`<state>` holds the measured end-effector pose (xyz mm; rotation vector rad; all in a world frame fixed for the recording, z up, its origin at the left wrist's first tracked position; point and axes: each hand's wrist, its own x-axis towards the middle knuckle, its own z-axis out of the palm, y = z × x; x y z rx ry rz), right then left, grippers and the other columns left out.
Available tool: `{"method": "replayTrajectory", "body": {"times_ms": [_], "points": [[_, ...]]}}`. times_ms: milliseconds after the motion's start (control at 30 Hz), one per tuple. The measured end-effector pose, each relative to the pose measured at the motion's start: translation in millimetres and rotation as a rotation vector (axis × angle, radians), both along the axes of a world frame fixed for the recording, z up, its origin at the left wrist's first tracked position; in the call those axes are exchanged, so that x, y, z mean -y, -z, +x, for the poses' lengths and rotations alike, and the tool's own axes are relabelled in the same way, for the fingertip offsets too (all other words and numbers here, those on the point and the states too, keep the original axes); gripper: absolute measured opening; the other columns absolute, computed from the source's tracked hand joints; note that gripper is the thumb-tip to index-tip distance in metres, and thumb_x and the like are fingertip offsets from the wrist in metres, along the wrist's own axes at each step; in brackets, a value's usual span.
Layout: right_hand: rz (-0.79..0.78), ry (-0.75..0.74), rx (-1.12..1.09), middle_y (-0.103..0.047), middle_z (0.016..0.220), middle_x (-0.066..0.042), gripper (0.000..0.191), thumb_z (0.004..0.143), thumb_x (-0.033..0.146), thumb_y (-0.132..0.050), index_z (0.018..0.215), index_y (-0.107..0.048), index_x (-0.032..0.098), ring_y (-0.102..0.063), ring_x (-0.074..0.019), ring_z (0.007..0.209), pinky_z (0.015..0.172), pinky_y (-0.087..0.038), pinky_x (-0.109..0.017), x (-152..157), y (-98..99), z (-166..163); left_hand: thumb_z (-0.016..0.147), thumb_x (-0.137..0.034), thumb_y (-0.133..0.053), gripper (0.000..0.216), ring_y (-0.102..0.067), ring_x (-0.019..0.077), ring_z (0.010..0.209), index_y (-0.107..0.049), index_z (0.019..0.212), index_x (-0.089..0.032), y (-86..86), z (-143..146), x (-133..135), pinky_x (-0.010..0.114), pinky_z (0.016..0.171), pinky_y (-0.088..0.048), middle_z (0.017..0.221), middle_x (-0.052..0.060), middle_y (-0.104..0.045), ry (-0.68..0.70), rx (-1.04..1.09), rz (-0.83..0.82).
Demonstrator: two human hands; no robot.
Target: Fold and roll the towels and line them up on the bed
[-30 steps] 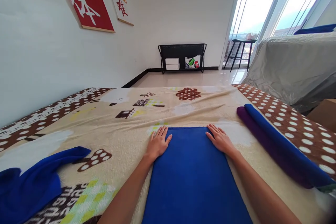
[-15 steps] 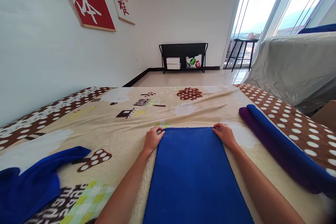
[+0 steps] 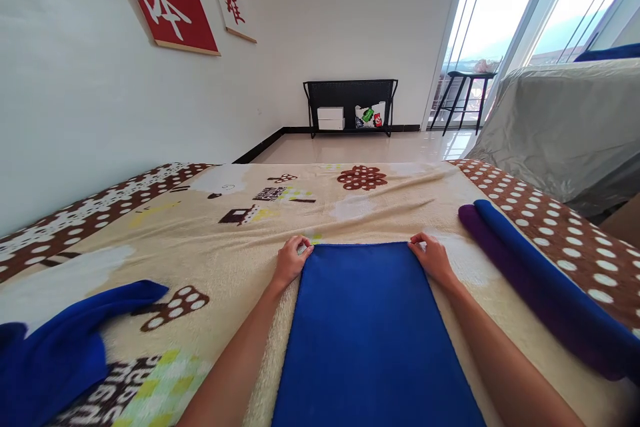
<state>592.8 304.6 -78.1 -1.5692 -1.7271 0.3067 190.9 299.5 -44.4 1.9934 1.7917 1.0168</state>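
A blue towel (image 3: 367, 333) lies flat in front of me on a patterned beige blanket (image 3: 240, 240). My left hand (image 3: 291, 260) is closed in a pinch on the towel's far left corner. Gripping the far right corner in the same way is my right hand (image 3: 431, 257), fingers curled. Both forearms run along the towel's two long edges.
A crumpled blue cloth (image 3: 60, 347) lies at the near left. A rolled blue towel (image 3: 545, 287) and a rolled purple one (image 3: 505, 267) lie side by side on the right. A grey-covered piece of furniture (image 3: 565, 127) stands beyond the blanket's right edge; a black rack (image 3: 350, 107) is against the far wall.
A second ago both hands lay flat and open on the towel's far end. They have since slid to the two far corners and closed on them.
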Motion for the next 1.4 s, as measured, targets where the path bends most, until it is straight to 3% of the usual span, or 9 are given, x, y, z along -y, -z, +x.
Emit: {"method": "replayTrajectory", "body": {"times_ms": [400,533,667,733,833,933,1000,1133,1400], "points": [[0.034,0.044,0.029,-0.069,0.097,-0.008,0.027,0.088,0.045,-0.047,0.091,-0.061,0.021,-0.060,-0.0230,0.095,0.086,-0.044,-0.035,-5.2,2.1,-2.7,0.088,-0.032,-0.054,0.011,-0.066,0.0175,0.090,-0.058,0.085,-0.023,2.5,4.1,-8.1,0.029,0.083,-0.049,0.098,0.002,-0.069,-0.049,-0.034,0.005],[0.013,0.028,0.102,-0.069,0.090,-0.007,0.023,0.088,0.040,-0.048,0.086,-0.062,0.021,-0.061,-0.0236,0.092,0.086,-0.044,-0.037,-3.9,0.5,-4.1,0.088,-0.029,-0.057,0.009,-0.063,0.0235,0.100,-0.059,0.083,-0.022,3.7,8.9,-4.5,0.036,0.089,-0.047,0.096,0.004,-0.067,-0.081,-0.118,0.009],[0.027,0.031,0.155,-0.071,0.099,-0.010,0.027,0.090,0.036,-0.045,0.098,-0.064,0.019,-0.062,-0.0266,0.099,0.091,-0.045,-0.043,3.5,-16.3,-8.1,0.089,-0.020,-0.052,0.010,-0.061,0.0288,0.107,-0.061,0.093,-0.019,-10.4,17.3,7.4,0.046,0.094,-0.044,0.105,0.010,-0.067,-0.101,-0.191,0.039],[0.053,0.004,0.185,-0.069,0.112,-0.013,0.032,0.093,0.036,-0.043,0.110,-0.063,0.017,-0.061,-0.0286,0.110,0.098,-0.042,-0.047,11.1,-29.1,-18.0,0.091,-0.016,-0.047,0.021,-0.059,0.0273,0.116,-0.062,0.105,-0.018,-21.5,29.0,17.1,0.046,0.100,-0.042,0.116,0.011,-0.066,-0.045,-0.225,0.073],[0.070,-0.160,0.253,-0.063,0.132,-0.010,0.040,0.098,0.040,-0.042,0.128,-0.059,0.020,-0.054,-0.0246,0.127,0.108,-0.038,-0.043,27.0,-42.1,-47.3,0.096,-0.021,-0.045,0.033,-0.052,0.0194,0.131,-0.058,0.127,-0.022,-30.4,58.7,33.9,0.037,0.111,-0.037,0.137,0.007,-0.061,0.168,-0.293,0.100],[0.034,-0.351,0.332,-0.053,0.147,-0.005,0.048,0.100,0.047,-0.042,0.141,-0.051,0.025,-0.044,-0.0182,0.140,0.116,-0.033,-0.036,42.5,-39.6,-80.1,0.100,-0.032,-0.042,0.047,-0.038,0.0163,0.144,-0.044,0.146,-0.024,-23.0,88.0,46.8,0.035,0.118,-0.030,0.155,0.004,-0.046,0.405,-0.449,0.043],[-0.009,-0.406,0.376,-0.046,0.153,-0.003,0.053,0.100,0.051,-0.040,0.145,-0.048,0.026,-0.039,-0.0172,0.144,0.118,-0.030,-0.037,48.1,-32.6,-92.5,0.102,-0.038,-0.037,0.052,-0.032,0.0176,0.148,-0.036,0.152,-0.023,-13.6,96.6,50.2,0.039,0.121,-0.027,0.159,0.005,-0.038,0.456,-0.536,-0.008],[-0.086,-0.340,0.424,-0.039,0.157,-0.004,0.059,0.101,0.056,-0.031,0.150,-0.042,0.024,-0.032,-0.0186,0.148,0.122,-0.026,-0.042,46.1,-20.7,-87.2,0.103,-0.048,-0.031,0.056,-0.030,0.0217,0.149,-0.035,0.153,-0.023,-2.5,85.4,45.5,0.048,0.122,-0.025,0.161,0.006,-0.034,0.305,-0.577,-0.068],[-0.177,-0.079,0.470,-0.039,0.156,-0.008,0.065,0.102,0.057,-0.026,0.152,-0.039,0.017,-0.030,-0.0210,0.148,0.123,-0.022,-0.044,40.1,-13.8,-48.7,0.102,-0.053,-0.028,0.061,-0.032,0.0267,0.148,-0.039,0.151,-0.017,-1.6,52.8,37.0,0.055,0.119,-0.026,0.159,0.011,-0.036,-0.021,-0.604,-0.132]]}}
